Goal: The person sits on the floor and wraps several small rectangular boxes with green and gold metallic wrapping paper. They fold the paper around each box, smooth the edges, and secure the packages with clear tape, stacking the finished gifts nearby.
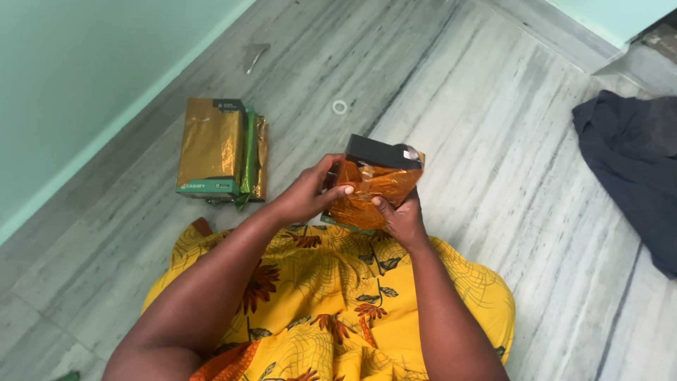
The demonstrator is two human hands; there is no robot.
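Note:
Both my hands hold a black box (379,150) partly wrapped in shiny orange-gold foil paper (374,194), raised above my lap. My left hand (310,194) grips the box's left side with the thumb pressing on the foil. Beneath the box's right lower corner, my right hand (400,219) has fingers on the foil. A strip of clear tape shows at the box's top right corner.
A gold and green foil-wrapped package (211,148) lies on the grey floor to the left near the green wall. A small white ring (340,106) lies beyond the box. A dark cloth (635,162) lies at the right. My lap is covered by a yellow patterned garment (338,296).

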